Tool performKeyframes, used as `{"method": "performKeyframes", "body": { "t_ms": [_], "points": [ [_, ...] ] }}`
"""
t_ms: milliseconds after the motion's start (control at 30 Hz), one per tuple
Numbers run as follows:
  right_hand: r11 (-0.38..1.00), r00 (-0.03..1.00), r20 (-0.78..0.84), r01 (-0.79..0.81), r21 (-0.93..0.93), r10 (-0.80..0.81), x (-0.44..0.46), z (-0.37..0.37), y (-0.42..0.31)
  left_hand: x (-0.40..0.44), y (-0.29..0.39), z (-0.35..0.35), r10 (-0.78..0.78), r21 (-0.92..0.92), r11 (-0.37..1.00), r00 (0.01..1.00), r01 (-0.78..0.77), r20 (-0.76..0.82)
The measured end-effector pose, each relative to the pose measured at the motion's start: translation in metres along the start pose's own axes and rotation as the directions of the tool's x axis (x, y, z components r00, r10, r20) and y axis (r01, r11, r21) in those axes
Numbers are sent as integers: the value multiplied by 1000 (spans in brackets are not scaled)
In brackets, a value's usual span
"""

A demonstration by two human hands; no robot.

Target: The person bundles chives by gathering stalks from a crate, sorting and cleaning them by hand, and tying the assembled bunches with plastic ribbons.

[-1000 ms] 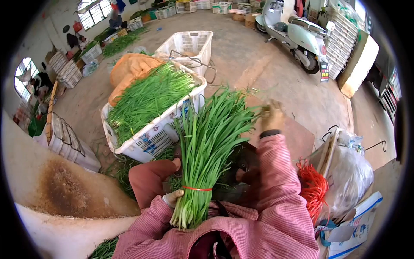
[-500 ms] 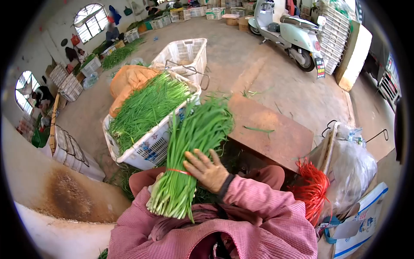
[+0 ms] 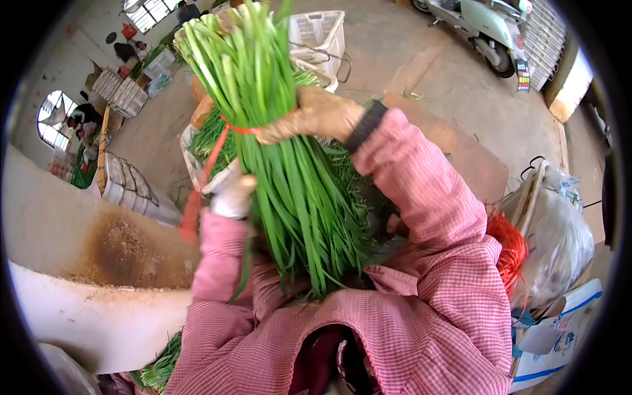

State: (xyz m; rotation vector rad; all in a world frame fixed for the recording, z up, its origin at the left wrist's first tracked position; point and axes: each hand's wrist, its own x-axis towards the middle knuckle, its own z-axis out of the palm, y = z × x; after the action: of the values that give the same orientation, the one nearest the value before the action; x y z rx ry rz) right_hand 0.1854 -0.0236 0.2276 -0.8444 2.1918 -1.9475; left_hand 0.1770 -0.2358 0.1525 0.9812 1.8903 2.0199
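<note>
A thick bunch of garlic chives [image 3: 283, 178] is held up before me, pale cut ends toward the top and green leaves hanging down. Around it runs a red tie [image 3: 242, 129], whose loose tail slants down to the left. My right hand [image 3: 316, 118] grips the bunch at the tie, thumb across the stems. Low on the left of the bunch is my left hand [image 3: 232, 197], partly white as if gloved and smeared by motion. The tie's tail passes close beside it; whether the fingers hold it is unclear.
Behind the bunch stands a white crate [image 3: 187, 155] of chives, with another white crate [image 3: 332, 33] beyond. A brown board [image 3: 471, 155] lies ahead to the right. Red ties [image 3: 507, 247] hang beside a plastic bag [image 3: 559, 237]. A scooter [image 3: 484, 33] stands farther off.
The bunch has been raised and turned, its cut ends now upward. My right hand has gone from lying spread on it to gripping it. My left hand has come into view.
</note>
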Motion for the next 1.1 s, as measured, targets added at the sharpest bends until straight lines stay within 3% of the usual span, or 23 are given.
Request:
{"method": "performKeyframes", "body": {
  "t_ms": [33, 67, 167, 200, 233, 267, 333, 367, 433, 467, 567, 600, 633, 700, 767, 867, 967, 1067, 1100],
  "points": [
    [997, 1000, 6, -29, 69, 28, 6, 3, 0, -4, -19, 3, -98, -258, 962, 994, 85, -39],
    [995, 996, -42, -76, 63, 79, 13, 4, 4, -1, -16, 19, -198, -542, 826, 980, 156, -20],
    [987, 963, -225, -157, -38, 145, 7, 18, 19, 9, -27, 23, -286, -673, 733, 942, 99, -174],
    [970, 962, -201, -214, -120, 187, 3, 23, 46, 9, -27, 25, -313, -733, 678, 925, 58, -216],
    [954, 941, -192, -294, -54, 279, -15, 34, 62, 12, -25, 22, -304, -731, 680, 926, 48, -223],
    [959, 957, -104, -258, 121, 271, -38, 43, 71, 15, -24, 15, -297, -752, 659, 928, 29, -225],
    [953, 969, -9, -244, -180, 246, -92, 56, 139, 20, -28, -11, -270, -789, 613, 929, -36, -252],
    [866, 889, -35, -454, -208, 457, -121, 67, 158, 19, -28, -23, -260, -780, 623, 927, -54, -271],
    [563, 605, -79, -774, -289, 792, -169, 84, 189, 20, -25, -42, -326, -733, 678, 868, -63, -376],
    [564, 777, -111, -539, -625, 620, -199, 84, 226, 21, -24, -51, -272, -669, 731, 844, -131, -462],
    [565, 736, -157, -622, -542, 659, -239, 57, 276, 20, -21, -81, -226, -496, 856, 758, -145, -611],
    [385, 659, -429, -729, -565, 618, -235, 58, 278, 19, -16, -87, -168, -426, 889, 745, -169, -646],
    [472, 629, -497, -777, -417, 597, -229, 47, 288, 19, -6, -87, -146, -371, 910, 695, -185, -704],
    [549, 618, -603, -769, -328, 505, -196, 41, 206, 20, 9, -91, -75, -250, 950, 639, -187, -765],
    [672, 727, -591, -634, -382, 350, -180, 38, 179, 19, 24, -92, -75, -243, 950, 614, -194, -786],
    [781, 766, -596, -518, -350, 241, -164, 46, 159, 21, 30, -105, -109, -301, 929, 615, -217, -781],
    [876, 811, -535, -416, -245, 236, -158, 58, 155, 21, 39, -103, -78, -334, 903, 660, -270, -747],
    [910, 880, -343, -393, -136, 329, -148, 83, 139, 24, 47, -97, -26, -239, 923, 571, -302, -821],
    [893, 925, -232, -359, -272, 301, -142, 91, 126, 25, 47, -98, -25, -239, 923, 572, -303, -820]
  ]
}}
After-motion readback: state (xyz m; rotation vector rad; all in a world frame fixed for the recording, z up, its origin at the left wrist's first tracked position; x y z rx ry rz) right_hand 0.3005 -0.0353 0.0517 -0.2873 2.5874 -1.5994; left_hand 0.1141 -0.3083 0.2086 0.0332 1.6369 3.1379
